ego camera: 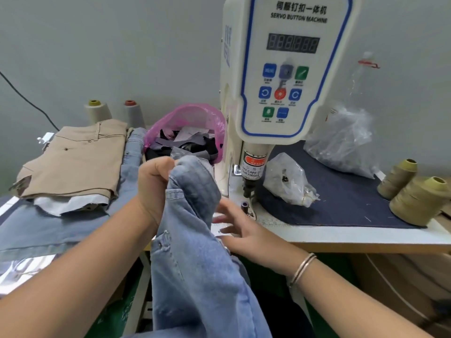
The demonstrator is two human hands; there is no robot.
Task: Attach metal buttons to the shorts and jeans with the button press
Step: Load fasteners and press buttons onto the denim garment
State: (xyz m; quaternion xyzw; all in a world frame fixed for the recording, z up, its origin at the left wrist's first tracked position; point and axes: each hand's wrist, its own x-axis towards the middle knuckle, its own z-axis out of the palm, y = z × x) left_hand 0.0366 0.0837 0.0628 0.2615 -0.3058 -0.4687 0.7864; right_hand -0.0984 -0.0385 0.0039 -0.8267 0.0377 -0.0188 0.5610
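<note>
Grey wall backs a button press (pixel 280 93) on the white table (pixel 341 234). Left hand (pixel 153 181) grips the jeans (pixel 192 240) bunched, apparently to feed the waistband under the press; right hand (pixel 240 231) rests open beside them, holding nothing.

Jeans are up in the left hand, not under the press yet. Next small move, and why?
Probably bring the jeans rightward and down so the waistband lies over the lower die under the press head. The left hand grips the bunched denim clear of the die, while the right hand, fingers straight, sits at the table edge by the die, apparently ready to guide it.
</note>
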